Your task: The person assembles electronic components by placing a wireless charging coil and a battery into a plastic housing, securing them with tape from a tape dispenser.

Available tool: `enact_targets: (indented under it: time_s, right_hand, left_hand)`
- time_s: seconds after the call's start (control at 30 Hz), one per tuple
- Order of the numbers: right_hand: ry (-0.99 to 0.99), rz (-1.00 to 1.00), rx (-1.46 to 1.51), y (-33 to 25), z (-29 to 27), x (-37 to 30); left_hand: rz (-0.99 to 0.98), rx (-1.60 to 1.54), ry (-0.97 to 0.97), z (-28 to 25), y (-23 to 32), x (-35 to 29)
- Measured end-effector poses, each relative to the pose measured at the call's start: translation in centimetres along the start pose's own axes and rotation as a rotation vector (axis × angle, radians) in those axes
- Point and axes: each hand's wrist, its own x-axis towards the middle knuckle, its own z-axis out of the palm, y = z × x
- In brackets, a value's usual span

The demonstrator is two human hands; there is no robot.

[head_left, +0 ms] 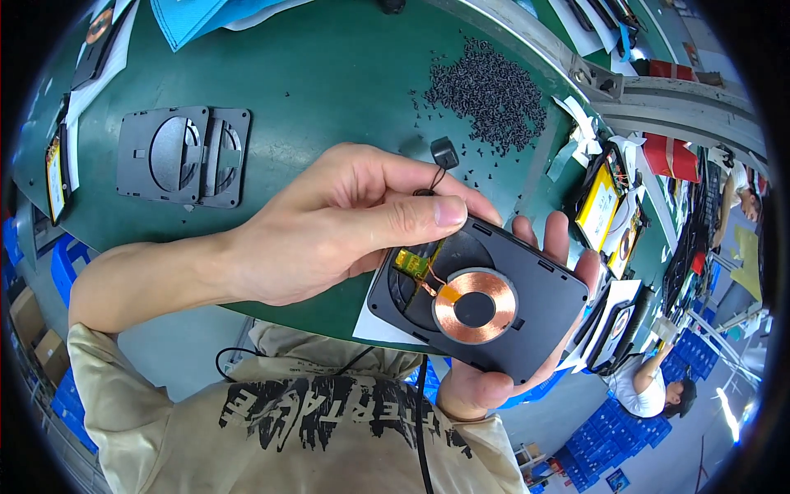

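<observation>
Black lettering [317, 409] on beige shirt [280, 465]

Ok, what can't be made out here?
In the head view:
Underside of the casing: turned away from the camera.
Palm of the right hand: mostly behind the casing.
Casing corner under the left hand: hidden by the thumb.
Screws: too small to count.
Blue sheet: cut off by the upper edge.

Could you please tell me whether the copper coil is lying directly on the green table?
No, the copper coil sits on the black casing held in the right hand, not on the green table.
</observation>
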Motion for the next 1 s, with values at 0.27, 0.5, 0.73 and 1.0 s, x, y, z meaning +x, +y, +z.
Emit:
enact_targets:
  time_s: [0.27,0.5,0.73,1.0]
  right_hand:
    - [-0.13,-0.194,-0.007,0.9,-1.6,0.2]
    - [-0.171,-0.076,-0.045,1.1,-4.4,0.7]
    - [-0.274,-0.222,-0.069,-0.1,-5.2,1.1]
    - [-0.505,-0.328,-0.336,-2.5,-5.1,2.6]
  left_hand:
    - [-0.068,0.121,-0.096,0.1,0.6,0.1]
    - [0.145,0.111,-0.305,0.2,-1.6,0.2]
    - [0.313,0.794,-0.209,1.1,-0.6,-0.2]
    - [0.497,0.891,-0.227,0.6,-1.4,-0.3]
